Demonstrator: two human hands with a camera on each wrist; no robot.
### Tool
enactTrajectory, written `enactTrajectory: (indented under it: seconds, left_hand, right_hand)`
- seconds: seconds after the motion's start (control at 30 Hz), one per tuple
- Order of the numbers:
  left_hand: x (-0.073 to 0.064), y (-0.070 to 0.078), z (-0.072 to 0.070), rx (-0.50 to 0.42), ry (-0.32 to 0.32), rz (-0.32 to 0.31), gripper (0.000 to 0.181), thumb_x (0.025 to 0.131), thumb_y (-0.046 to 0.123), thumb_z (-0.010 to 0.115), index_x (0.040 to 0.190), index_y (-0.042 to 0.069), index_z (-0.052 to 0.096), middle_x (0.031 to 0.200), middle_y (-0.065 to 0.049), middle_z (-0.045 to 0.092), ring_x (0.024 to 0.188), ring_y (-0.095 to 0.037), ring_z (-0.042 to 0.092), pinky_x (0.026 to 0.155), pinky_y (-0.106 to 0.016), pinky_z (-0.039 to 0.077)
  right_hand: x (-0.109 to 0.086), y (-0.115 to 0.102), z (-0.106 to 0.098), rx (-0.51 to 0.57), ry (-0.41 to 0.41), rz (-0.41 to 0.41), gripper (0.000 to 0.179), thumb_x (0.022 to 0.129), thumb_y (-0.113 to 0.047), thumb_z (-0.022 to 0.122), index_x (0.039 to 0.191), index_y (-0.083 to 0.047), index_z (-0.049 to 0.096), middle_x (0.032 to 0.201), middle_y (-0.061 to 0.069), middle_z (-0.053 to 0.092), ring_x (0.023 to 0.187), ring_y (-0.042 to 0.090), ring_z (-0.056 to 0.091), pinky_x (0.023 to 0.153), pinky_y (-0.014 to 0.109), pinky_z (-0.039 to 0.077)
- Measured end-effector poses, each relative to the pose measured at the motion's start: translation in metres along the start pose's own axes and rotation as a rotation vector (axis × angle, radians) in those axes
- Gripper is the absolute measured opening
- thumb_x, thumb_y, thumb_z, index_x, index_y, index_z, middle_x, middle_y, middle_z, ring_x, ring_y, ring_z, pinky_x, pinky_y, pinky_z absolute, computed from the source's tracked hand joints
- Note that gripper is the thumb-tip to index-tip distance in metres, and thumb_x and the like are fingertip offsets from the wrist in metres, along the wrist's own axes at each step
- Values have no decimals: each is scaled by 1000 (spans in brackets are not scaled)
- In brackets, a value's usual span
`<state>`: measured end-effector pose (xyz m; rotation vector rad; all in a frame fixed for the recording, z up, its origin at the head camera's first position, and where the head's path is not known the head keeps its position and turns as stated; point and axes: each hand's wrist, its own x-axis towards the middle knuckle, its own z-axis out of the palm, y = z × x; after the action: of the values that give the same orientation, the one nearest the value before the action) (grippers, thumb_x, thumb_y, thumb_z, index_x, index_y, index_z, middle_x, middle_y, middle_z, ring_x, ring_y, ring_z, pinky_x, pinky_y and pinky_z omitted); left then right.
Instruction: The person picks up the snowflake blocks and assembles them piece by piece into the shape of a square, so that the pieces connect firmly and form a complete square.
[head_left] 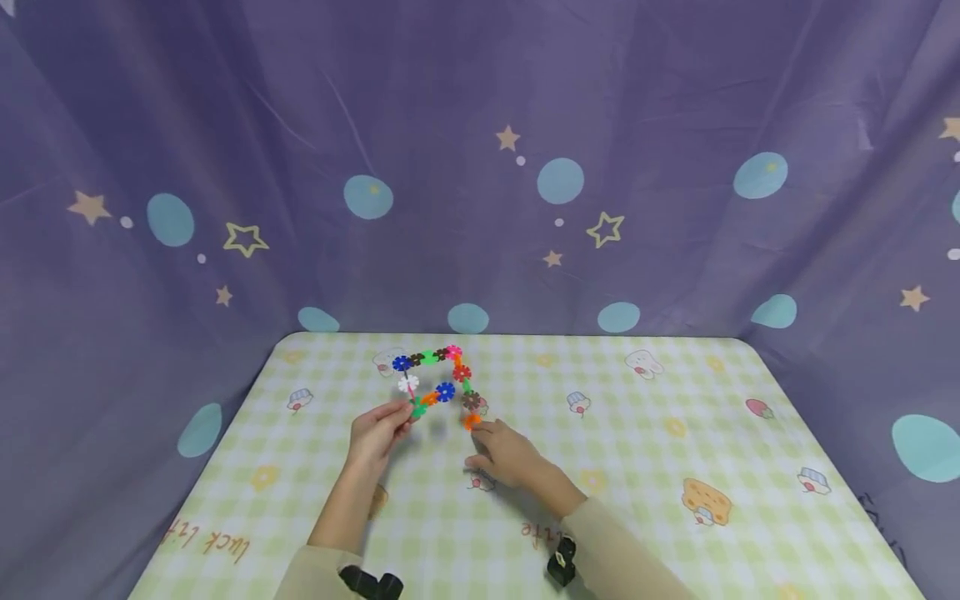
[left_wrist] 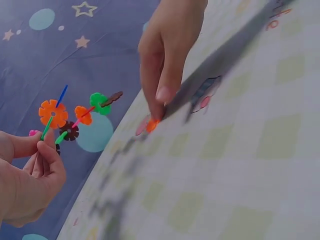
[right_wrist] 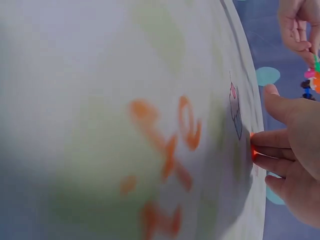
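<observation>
My left hand (head_left: 377, 432) pinches a green flower-shaped disc (head_left: 418, 409) between thumb and fingers. That disc belongs to a bent chain of interlocking plastic discs, held above the table, with a blue disc (head_left: 445, 392) at one end, a white disc (head_left: 407, 383) along its side and a brown disc (left_wrist: 112, 99) at the other end. On the tabletop lies a separate orange disc (left_wrist: 153, 125). The fingertips of my right hand (head_left: 512, 457) touch it, fingers fairly straight and thumb held apart in the right wrist view. Those fingers partly cover the orange disc.
A green-and-white checked tablecloth (head_left: 637, 450) with printed pictures covers the table. Behind it hangs a purple curtain (head_left: 465, 258) with stars and ovals. Both sleeves carry a black strap device, such as the one on the right (head_left: 561, 561).
</observation>
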<state>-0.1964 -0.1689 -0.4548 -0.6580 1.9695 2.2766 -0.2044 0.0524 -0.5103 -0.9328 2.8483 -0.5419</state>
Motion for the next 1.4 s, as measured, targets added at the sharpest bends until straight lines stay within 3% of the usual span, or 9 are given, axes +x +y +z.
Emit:
enactTrajectory:
  seconds: [0.2,0.43,0.57,0.7,0.93,1.17,1.27,1.4]
  left_hand:
    - [-7,-4,7,25,-18,5,37,87,2,65,121,-10,57,72,8,68,67,-2,62,68,-14,55]
    - [-16,-11,13,40,-30,15,36,86,1,66,119,-11,59,72,6,68,66,-2,62,65,-15,55]
    - [-17,-14,15,60,-37,25,34,87,1,66,117,-12,60,72,6,68,66,-2,63,64,-15,55]
    - [-19,-16,22,92,-53,33,31,86,2,67,115,-10,62,74,5,69,67,-3,64,67,-18,57]
    - [-21,-16,28,103,-50,44,31,86,1,67,114,-11,62,76,4,70,67,-4,65,67,-18,57]
    - [-23,-17,31,125,-50,40,30,86,1,66,113,-10,63,77,3,70,67,-4,64,69,-19,57]
    - [-23,-20,32,129,-60,36,30,85,1,67,113,-10,63,76,2,70,67,-5,64,69,-20,57]
    - [-23,-22,34,122,-64,31,29,85,1,67,112,-10,64,76,1,70,67,-6,63,68,-20,57]
  right_hand:
    - [-31,10,-8,9,51,-36,46,92,-39,61,121,-3,64,126,9,64,122,24,58,114,40,39]
    - [-69,26,-20,39,121,-157,21,82,-24,75,95,-7,72,96,3,71,93,17,65,87,29,55]
    - [-75,37,-24,53,170,-192,15,79,-16,77,92,-10,74,91,0,72,87,14,66,82,27,56]
    - [-74,45,-24,18,229,-165,20,76,-17,80,93,-10,74,92,0,72,87,14,66,81,28,56]
    - [-66,49,-17,7,207,-82,23,72,-21,84,91,-11,75,88,-1,64,80,10,54,73,23,51]
    - [-64,44,-18,188,170,25,18,72,-17,83,83,-16,69,77,-8,65,68,1,51,64,18,48]
    - [-63,40,-20,331,170,99,15,74,-15,82,80,-17,68,69,-8,66,60,0,53,57,16,47]
    - [-59,35,-26,592,247,177,10,74,-9,80,81,-10,73,68,4,71,55,5,59,52,21,51]
